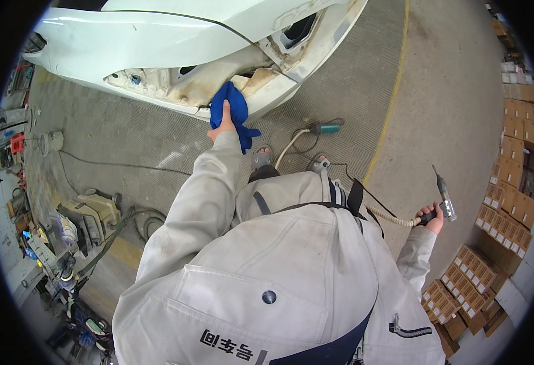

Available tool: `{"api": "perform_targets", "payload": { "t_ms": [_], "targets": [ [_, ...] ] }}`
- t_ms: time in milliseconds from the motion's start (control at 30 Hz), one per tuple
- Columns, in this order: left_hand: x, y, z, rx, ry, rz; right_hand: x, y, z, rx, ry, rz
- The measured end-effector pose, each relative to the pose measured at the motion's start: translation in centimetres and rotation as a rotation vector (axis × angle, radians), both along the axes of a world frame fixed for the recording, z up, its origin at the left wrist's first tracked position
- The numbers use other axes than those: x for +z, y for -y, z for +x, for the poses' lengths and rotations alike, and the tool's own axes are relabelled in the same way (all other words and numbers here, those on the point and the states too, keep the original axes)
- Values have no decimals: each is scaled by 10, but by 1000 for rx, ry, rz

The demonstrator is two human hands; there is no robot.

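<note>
My left hand (221, 126) grips a bunched blue cloth (233, 108), thumb on top. The cloth lies against the edge of an open recess (203, 85) in the white car body (157, 39), and one end of it hangs down. Brownish dirt marks the inside of the recess. Off to the right, away from the car, my right hand (432, 218) is wrapped round the black handle of a pistol-shaped tool (443, 196) with a grey metal body. Its thin tip points up and away from me, and a ribbed beige hose (395, 218) leads from the handle toward my waist.
A teal cylindrical power tool (326, 128) with a pale hose and cord lies on the floor near my feet. A dark cable (127, 164) crosses the floor at left, by a bucket (52, 142) and a beige wheeled machine (93, 213). Stacked cardboard boxes (510, 182) line the right.
</note>
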State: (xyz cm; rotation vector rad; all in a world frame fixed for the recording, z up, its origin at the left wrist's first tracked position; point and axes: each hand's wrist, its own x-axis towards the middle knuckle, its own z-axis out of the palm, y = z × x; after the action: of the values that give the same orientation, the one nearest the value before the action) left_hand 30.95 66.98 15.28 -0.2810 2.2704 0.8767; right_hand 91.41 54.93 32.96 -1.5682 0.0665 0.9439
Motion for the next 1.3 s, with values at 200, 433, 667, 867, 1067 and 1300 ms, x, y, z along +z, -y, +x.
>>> {"api": "perform_targets", "payload": {
  "t_ms": [200,433,667,867,1067,1300],
  "targets": [
    [-13,9,-9,169,54,306,0,1,-2,6,7,9],
    [-17,4,-13,-49,99,140,-1,-3,1,-5,-9,-8],
    [-25,6,-13,-15,123,293,-3,-4,0,2,14,-5],
    [-39,9,-18,-120,166,330,-3,-4,1,5,-6,-9],
    [-41,7,-26,-173,120,115,-3,-6,-3,26,-13,40],
    [-1,51,35,-679,379,605,-7,9,-1,-7,-16,-4]
  ]
}}
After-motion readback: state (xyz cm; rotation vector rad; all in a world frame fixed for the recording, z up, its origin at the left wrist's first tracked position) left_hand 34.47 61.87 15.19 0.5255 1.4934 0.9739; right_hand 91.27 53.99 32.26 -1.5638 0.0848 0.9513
